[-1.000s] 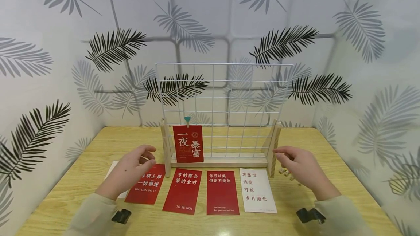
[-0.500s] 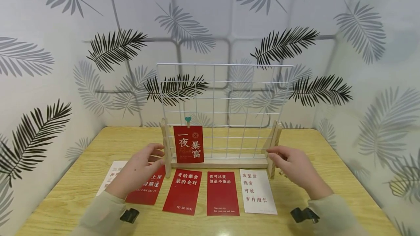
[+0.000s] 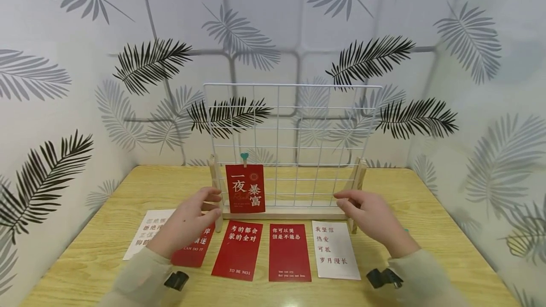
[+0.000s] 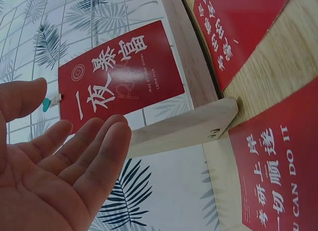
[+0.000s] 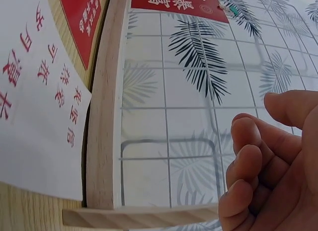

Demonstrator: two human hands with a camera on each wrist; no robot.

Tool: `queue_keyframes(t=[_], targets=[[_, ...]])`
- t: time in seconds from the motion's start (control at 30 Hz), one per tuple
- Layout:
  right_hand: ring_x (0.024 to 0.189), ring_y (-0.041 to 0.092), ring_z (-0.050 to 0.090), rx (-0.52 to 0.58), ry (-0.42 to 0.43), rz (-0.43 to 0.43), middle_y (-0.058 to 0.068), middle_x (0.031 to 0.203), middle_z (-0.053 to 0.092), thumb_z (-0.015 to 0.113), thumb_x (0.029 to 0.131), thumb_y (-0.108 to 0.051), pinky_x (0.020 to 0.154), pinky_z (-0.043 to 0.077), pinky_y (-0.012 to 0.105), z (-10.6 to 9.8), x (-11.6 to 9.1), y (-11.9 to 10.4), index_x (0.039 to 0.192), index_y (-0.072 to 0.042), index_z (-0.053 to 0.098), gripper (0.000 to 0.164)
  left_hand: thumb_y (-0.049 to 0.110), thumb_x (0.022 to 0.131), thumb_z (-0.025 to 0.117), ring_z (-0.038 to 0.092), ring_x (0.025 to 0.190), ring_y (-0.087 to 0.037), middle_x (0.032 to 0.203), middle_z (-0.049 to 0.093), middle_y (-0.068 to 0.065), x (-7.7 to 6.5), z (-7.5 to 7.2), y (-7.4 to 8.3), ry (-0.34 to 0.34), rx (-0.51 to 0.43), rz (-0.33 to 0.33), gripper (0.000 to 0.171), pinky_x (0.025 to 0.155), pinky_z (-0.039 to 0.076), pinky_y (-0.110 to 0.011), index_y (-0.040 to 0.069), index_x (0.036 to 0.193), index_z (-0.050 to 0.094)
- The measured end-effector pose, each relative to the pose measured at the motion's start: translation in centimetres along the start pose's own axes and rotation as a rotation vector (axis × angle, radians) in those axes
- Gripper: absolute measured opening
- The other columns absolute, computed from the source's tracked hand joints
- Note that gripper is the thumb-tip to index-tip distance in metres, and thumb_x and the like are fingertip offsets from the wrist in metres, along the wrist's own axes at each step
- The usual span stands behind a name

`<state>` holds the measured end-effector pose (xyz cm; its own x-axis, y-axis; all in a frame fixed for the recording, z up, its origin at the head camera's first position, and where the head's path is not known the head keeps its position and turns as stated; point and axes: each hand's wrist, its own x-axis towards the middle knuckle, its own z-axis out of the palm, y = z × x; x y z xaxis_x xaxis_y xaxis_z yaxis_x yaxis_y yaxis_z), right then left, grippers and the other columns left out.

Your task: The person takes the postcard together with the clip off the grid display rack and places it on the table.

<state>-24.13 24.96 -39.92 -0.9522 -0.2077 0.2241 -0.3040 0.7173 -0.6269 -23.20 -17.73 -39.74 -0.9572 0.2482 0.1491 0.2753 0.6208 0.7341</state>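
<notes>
A white wire grid (image 3: pixel 294 85) stands upright in a wooden base (image 3: pixel 300 212). A teal heart-topped clip (image 3: pixel 244 156) holds a red card (image 3: pixel 246 198) with white lettering at its lower left. My left hand (image 3: pixel 192 221) hovers by the left wooden post, palm inward; the left wrist view shows its fingers loosely bent around nothing, near the hung card. On the other side, my right hand (image 3: pixel 368 214) is in front of the right post. Its fingers (image 5: pixel 247 161) curl loosely, with thumb and index apart and no object between them.
In front of the base lie a white card (image 3: pixel 135 245) and a red card (image 3: pixel 187 256), both partly under my left arm. Two more red cards (image 3: pixel 236 250) and another white card (image 3: pixel 337 252) continue the row. A small teal piece (image 3: pixel 406 230) shows beyond my right wrist.
Both hands have moved inward, the left to the right and the right to the left, toward the grid. More of the far-left white card shows. Cards and grid stay put.
</notes>
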Motion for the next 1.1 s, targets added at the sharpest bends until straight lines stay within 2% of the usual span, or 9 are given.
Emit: queue_keyframes(t=[0.07,0.3,0.6,0.8,1.1], targets=[[0.066,0.02,0.054,0.014,-0.008,0.001,0.001,0.075,0.06,0.062,0.102,-0.036,0.053,0.045,0.032,0.1,0.1,-0.3,0.124,-0.018,0.071,0.03,0.029,0.101,0.064,0.059,0.123,-0.029,0.138,0.058,-0.008,0.3,0.3,0.2,0.004,0.009,-0.006,0.05,0.094,0.053,-0.048,0.015,0.145,0.045],[0.079,0.02,0.065,0.045,-0.024,-0.009,0.0,0.077,0.062,0.062,0.102,-0.036,0.06,0.048,0.034,0.8,0.4,-1.5,0.125,-0.018,0.07,0.031,0.031,0.1,0.065,0.058,0.126,-0.03,0.141,0.057,-0.01,0.7,1.0,0.8,0.011,0.009,-0.038,0.057,0.097,0.051,-0.052,0.015,0.15,0.042],[0.073,0.018,0.061,0.049,-0.036,-0.057,-0.004,0.075,0.062,0.063,0.101,-0.035,0.061,0.048,0.036,2.0,1.3,-3.0,0.126,-0.021,0.07,0.029,0.03,0.1,0.064,0.056,0.128,-0.032,0.144,0.055,-0.013,0.9,1.2,1.0,0.016,-0.008,-0.043,0.059,0.099,0.049,-0.054,0.013,0.152,0.04],[0.062,0.018,0.053,0.058,-0.056,-0.103,-0.004,0.072,0.061,0.063,0.101,-0.034,0.055,0.045,0.034,2.4,1.8,-4.7,0.128,-0.022,0.068,0.03,0.03,0.1,0.063,0.057,0.127,-0.032,0.145,0.054,-0.014,1.1,1.3,1.2,0.007,-0.027,-0.05,0.061,0.098,0.051,-0.052,0.012,0.152,0.039],[0.053,0.013,0.044,0.047,-0.094,-0.163,-0.003,0.065,0.053,0.064,0.1,-0.033,0.052,0.042,0.032,3.1,3.3,-7.1,0.131,-0.025,0.066,0.031,0.031,0.101,0.061,0.06,0.124,-0.032,0.146,0.054,-0.014,1.5,1.4,1.5,0.008,0.001,-0.053,0.064,0.098,0.05,-0.053,0.014,0.156,0.034]])
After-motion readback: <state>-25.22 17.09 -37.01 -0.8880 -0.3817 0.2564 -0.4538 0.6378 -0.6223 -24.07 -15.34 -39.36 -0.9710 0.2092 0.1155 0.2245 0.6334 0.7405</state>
